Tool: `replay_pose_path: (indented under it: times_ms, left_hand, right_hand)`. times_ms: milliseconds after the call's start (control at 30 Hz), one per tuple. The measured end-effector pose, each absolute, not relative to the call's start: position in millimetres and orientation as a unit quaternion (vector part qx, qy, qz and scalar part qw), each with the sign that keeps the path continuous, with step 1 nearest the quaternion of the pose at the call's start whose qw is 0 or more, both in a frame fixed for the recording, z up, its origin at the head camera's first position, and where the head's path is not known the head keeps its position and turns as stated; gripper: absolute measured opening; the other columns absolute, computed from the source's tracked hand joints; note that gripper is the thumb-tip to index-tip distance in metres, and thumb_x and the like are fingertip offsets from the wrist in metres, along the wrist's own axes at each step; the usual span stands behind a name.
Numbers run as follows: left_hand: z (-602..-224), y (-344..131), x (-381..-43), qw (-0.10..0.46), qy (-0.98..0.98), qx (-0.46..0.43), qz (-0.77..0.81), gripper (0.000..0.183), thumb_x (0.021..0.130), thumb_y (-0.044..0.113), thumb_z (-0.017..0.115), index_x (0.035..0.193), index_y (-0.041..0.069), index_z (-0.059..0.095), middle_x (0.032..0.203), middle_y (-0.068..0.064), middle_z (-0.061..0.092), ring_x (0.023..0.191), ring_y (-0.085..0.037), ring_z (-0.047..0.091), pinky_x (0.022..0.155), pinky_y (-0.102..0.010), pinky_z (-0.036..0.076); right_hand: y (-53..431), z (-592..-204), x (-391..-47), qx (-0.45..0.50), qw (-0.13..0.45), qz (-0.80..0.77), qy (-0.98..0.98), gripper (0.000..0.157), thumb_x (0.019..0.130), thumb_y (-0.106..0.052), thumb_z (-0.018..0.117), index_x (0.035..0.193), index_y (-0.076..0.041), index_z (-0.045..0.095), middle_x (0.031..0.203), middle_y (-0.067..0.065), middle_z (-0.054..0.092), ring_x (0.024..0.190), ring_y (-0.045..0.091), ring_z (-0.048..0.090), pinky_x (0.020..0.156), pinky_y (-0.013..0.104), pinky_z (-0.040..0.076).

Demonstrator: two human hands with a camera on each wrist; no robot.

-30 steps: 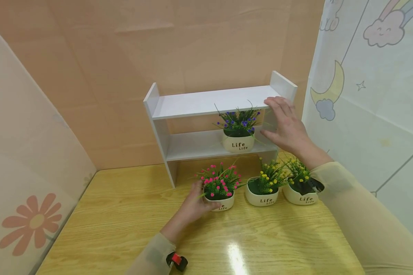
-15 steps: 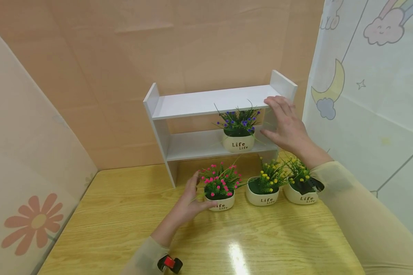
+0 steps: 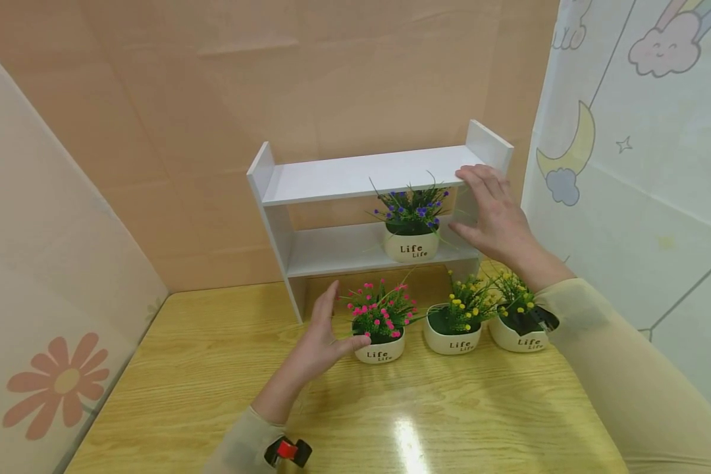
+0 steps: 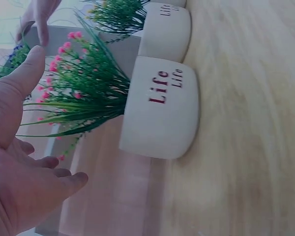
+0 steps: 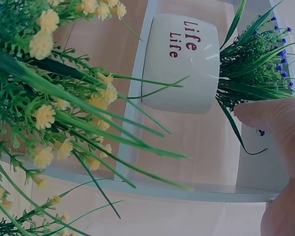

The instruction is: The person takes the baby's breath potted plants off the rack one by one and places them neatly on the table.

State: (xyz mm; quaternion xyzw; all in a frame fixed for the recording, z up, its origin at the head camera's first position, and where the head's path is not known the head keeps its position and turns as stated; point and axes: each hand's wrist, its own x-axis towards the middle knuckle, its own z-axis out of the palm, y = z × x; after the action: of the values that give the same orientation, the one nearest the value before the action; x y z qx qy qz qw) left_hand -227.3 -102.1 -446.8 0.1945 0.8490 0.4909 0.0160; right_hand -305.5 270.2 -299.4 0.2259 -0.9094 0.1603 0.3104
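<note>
My left hand (image 3: 315, 357), thumb and fingers spread apart, is just left of a white pot of pink artificial flowers (image 3: 380, 351) on the table. In the left wrist view, a gap separates those fingers from the white pot (image 4: 160, 110). My right hand (image 3: 500, 220) rests its fingers at the right end of a white two-tier shelf's top board (image 3: 361, 176), with its thumb lower down. Close to that thumb, a pot of purple flowers (image 3: 411, 247) stands on the middle board. The right wrist view has the thumb (image 5: 258, 114) by the leaves of the purple plant.
Two pots of yellow flowers, one (image 3: 453, 342) beside the pink one and another (image 3: 518, 339) under my right forearm, stand on the wooden table (image 3: 189, 395). An orange-brown backdrop (image 3: 184, 118) rises behind the shelf. Printed panels flank both sides.
My left hand has let go of the pink flower pot and drawn back to the left, its fingers opening. The pot stays where it was. My right hand has not moved.
</note>
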Motion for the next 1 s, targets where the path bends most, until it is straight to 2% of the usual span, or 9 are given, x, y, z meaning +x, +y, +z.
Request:
replay_pose_path:
  times_ms: [133,433,733,1000]
  left_hand:
    - [-436.0,-101.3,-228.6,-0.002,0.851,0.201,0.485,0.124,0.092,0.035,0.093,0.179,0.019,0.006,0.181,-0.018,0.013,0.160,-0.051,0.030,0.119,-0.074,0.038]
    - [-409.5,-94.9,-233.5,-0.022,0.853,0.207,0.478,0.119,0.094,0.040,0.091,0.179,0.019,0.010,0.183,-0.011,0.013,0.164,-0.043,0.025,0.123,-0.071,0.034]
    - [-390.5,-82.5,-250.2,-0.018,0.866,0.207,0.456,0.115,0.097,0.048,0.086,0.179,0.025,0.010,0.183,-0.010,0.012,0.167,-0.042,0.017,0.124,-0.071,0.032]
    - [-380.1,-71.7,-273.1,-0.020,0.872,0.214,0.440,0.111,0.099,0.057,0.080,0.179,0.024,0.010,0.183,-0.010,0.014,0.166,-0.038,0.023,0.127,-0.064,0.033]
  right_hand:
    - [270.1,-299.1,-305.2,0.232,0.314,0.164,-0.906,0.099,0.085,-0.006,0.094,0.166,-0.007,0.037,0.167,0.020,0.036,0.158,0.043,0.025,0.131,0.058,0.027]
    - [269.7,-298.4,-304.2,0.228,0.312,0.164,-0.908,0.099,0.084,-0.006,0.094,0.166,-0.008,0.037,0.167,0.020,0.036,0.158,0.043,0.025,0.131,0.059,0.027]
    - [271.2,-299.3,-305.5,0.223,0.313,0.156,-0.910,0.099,0.084,-0.006,0.094,0.165,-0.010,0.037,0.167,0.019,0.036,0.159,0.043,0.026,0.127,0.064,0.032]
    - [271.1,-299.1,-306.0,0.231,0.316,0.156,-0.907,0.099,0.084,-0.006,0.094,0.165,-0.009,0.038,0.166,0.020,0.037,0.158,0.043,0.026,0.131,0.059,0.027]
